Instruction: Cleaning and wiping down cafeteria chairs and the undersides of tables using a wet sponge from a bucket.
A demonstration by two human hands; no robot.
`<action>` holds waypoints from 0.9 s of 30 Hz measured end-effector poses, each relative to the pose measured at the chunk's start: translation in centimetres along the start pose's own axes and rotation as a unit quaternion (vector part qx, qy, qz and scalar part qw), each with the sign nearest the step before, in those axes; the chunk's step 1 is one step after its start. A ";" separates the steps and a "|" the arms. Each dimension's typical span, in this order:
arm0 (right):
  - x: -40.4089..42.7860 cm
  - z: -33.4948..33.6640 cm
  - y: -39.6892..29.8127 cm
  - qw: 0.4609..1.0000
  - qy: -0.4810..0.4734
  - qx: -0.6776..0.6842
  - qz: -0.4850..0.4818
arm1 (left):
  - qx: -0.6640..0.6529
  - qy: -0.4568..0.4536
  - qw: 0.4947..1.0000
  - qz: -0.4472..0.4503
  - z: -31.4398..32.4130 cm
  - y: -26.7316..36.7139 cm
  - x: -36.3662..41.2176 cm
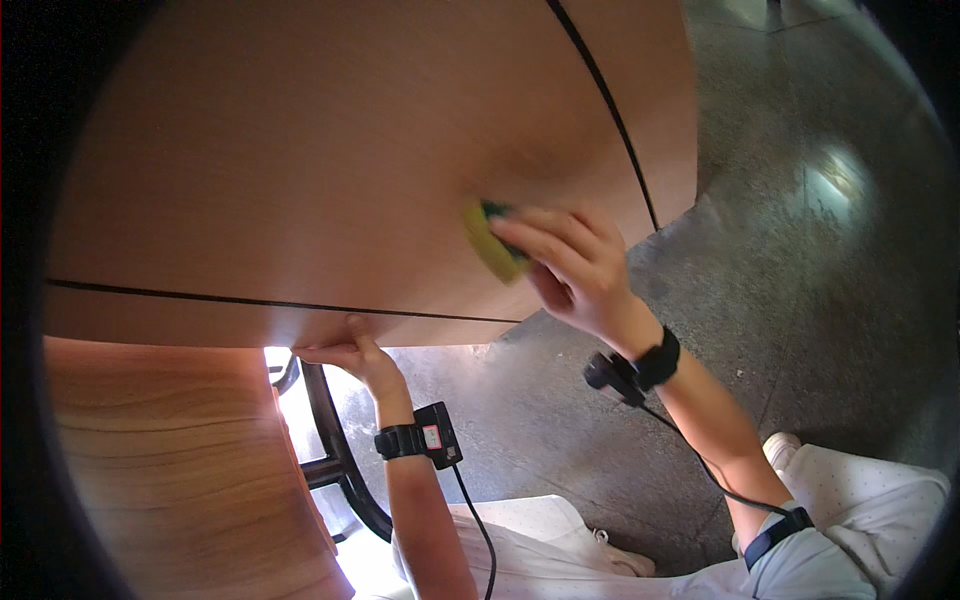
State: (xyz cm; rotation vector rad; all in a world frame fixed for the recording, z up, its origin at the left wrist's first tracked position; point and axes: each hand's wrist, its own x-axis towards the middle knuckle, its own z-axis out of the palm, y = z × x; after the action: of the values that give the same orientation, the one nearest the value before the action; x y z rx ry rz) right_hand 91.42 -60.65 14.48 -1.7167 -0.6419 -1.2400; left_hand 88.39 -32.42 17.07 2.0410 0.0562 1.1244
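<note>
My right hand [581,262] grips a yellow sponge with a dark green layer [496,244] near the right part of a wide brown wood-grain panel [300,172]. The sponge and fingers are slightly blurred; contact with the panel cannot be made out for certain. Lower left, my left hand [356,356] rests at the panel's bottom edge, its thumb on the face below a black strip [285,303] and its fingers at the edge, partly hidden. Each wrist wears a black strap with a small device and cable.
A second wood-grain surface [172,465] lies at the lower left, beside a black metal frame [326,420]. Grey floor [787,300] shows at the right, with a bright reflection. My legs in pale dotted trousers and light shoes are at the bottom.
</note>
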 end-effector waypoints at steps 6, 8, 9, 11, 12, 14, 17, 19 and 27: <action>2.6 5.6 -1.6 0.988 0.000 -0.002 -0.155 | -0.041 -0.008 0.998 -0.051 0.8 1.1 -0.7; 0.2 7.2 -1.4 0.982 -0.013 0.006 -0.190 | -0.030 0.002 0.998 -0.047 0.7 0.9 -0.8; -1.1 7.0 -1.9 0.976 -0.094 0.001 -0.196 | -0.025 0.008 0.999 -0.044 0.5 0.8 -0.7; -4.3 7.4 -1.7 0.964 -0.176 -0.005 -0.198 | -0.019 0.013 0.999 -0.036 0.3 0.9 -0.6; -6.7 8.1 -1.1 0.952 -0.238 0.007 -0.191 | -0.008 0.002 1.000 -0.025 0.3 1.0 -0.6; -9.3 8.5 -0.8 0.938 -0.303 0.027 -0.165 | -0.022 -0.009 0.999 -0.023 0.3 1.2 -0.5; -11.6 8.6 -0.6 0.931 -0.315 -0.038 -0.182 | -0.039 -0.015 0.999 -0.020 0.5 1.4 -0.6; -13.0 8.9 -0.3 0.928 -0.325 -0.036 -0.176 | -0.040 -0.014 0.999 -0.018 0.6 1.5 -0.7; -14.5 5.7 3.8 0.871 -0.429 -0.087 -0.223 | -0.041 -0.014 0.999 -0.024 0.6 1.1 -0.7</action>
State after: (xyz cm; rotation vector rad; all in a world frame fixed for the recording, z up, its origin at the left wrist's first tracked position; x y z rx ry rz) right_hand 91.86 -56.11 -0.87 -2.3550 -1.5579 -0.7700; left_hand 88.03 -33.78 17.08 1.9720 0.0442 1.0507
